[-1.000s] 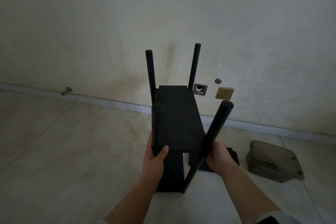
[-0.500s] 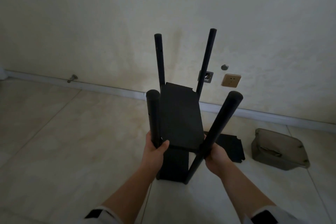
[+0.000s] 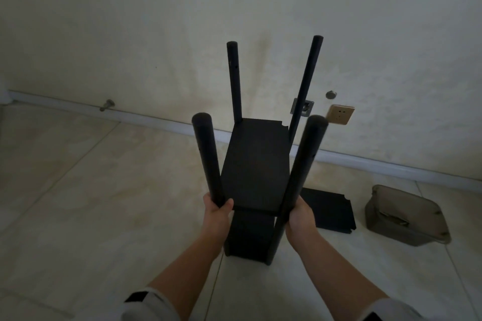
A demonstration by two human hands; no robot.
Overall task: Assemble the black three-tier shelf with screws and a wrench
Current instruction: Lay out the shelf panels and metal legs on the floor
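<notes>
The black shelf frame (image 3: pixel 257 167) stands on the tiled floor with two boards fitted and its four round posts rising above the upper board. My left hand (image 3: pixel 215 212) grips the near left post (image 3: pixel 207 159) just above the upper board's front corner. My right hand (image 3: pixel 298 215) grips the near right post (image 3: pixel 302 164) at the same height. The lower board (image 3: pixel 249 236) shows beneath, partly hidden by the upper one. A loose black board (image 3: pixel 330 210) lies flat on the floor to the right.
A grey plastic tub (image 3: pixel 405 216) sits on the floor at the right, its contents unclear. The wall runs close behind the shelf, with a socket plate (image 3: pixel 340 114), a metal bracket (image 3: pixel 305 107) and a white skirting board (image 3: pixel 156 122). A metal stopper (image 3: pixel 107 105) juts out at the left.
The shelf has tipped upright and squared to me, its near posts now spread evenly. The view has risen and pulled back. Both hands keep their hold on the near posts.
</notes>
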